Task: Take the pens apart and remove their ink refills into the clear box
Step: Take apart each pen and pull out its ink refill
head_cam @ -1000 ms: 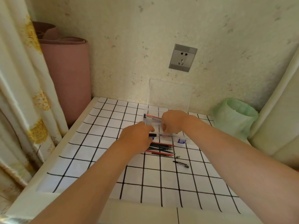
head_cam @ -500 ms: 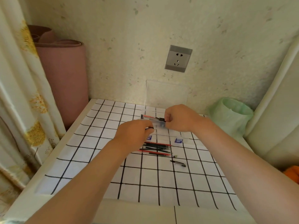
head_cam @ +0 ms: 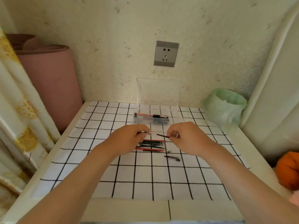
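Both hands have come back from the clear box (head_cam: 176, 118) toward the person since a moment ago, and they have pulled a little apart. The left hand (head_cam: 127, 139) is curled, and its thumb and fingers pinch a clear pen tube (head_cam: 149, 133) by one end. The right hand (head_cam: 187, 138) is curled too, and its thumb and first finger pinch the end of a thin black ink refill (head_cam: 162, 135). The refill runs from the mouth of the tube to the right fingers, so part of it is out; how much is inside I cannot tell. Both things are up in the air, just above a pile of pens (head_cam: 150, 145) that lies on the checked cloth (head_cam: 145, 180). Some pens in the pile are red and some are black, and they lie side by side. Near the pile, on its right, lie a tiny pen tip (head_cam: 169, 151) and a small black clip (head_cam: 172, 157). The clear box sits behind the hands, close to the wall, and its lid (head_cam: 158, 92) stands up, open. Red and black pens (head_cam: 151, 115) lie inside it, toward the back. A wall socket (head_cam: 166, 53) is above the box. A green bag (head_cam: 224, 107) is at the right of the table, a pink roll (head_cam: 48, 81) stands at the left beside a curtain (head_cam: 16, 97), and an orange thing (head_cam: 288, 168) shows at the right edge.
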Tool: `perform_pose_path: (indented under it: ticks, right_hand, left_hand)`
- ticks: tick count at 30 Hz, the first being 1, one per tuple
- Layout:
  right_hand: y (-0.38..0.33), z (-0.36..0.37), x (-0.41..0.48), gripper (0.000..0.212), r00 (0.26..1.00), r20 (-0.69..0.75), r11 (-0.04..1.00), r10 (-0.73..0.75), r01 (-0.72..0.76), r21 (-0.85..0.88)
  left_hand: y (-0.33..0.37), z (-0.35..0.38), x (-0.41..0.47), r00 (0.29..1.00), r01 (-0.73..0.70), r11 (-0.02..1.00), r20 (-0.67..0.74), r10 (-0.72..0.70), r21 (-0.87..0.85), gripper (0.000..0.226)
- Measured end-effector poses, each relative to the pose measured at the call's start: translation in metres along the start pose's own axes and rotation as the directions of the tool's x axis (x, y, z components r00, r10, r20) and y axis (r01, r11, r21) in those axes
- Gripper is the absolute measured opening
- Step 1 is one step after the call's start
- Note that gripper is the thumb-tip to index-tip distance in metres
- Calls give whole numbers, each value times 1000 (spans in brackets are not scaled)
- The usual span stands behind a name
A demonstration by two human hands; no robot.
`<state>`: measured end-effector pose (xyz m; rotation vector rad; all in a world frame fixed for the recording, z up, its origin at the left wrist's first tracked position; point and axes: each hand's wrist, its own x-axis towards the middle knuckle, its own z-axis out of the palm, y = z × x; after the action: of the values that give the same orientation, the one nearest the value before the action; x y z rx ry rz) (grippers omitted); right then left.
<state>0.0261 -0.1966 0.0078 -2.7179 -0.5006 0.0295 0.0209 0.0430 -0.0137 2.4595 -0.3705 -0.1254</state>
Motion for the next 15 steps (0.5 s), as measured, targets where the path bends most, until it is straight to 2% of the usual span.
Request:
perform_pose_path:
  ticks: [7,15]
  right_hand:
    - [7,-1,0,15,1000,-1,999,-6,6,-40]
    - [8,0,0,15,1000,-14,999,-10,10,-35]
  left_hand:
    - [4,3,3,999,2,993,44,3,-115,29]
    - [8,2,1,999,4,998,37,-2,-57,26]
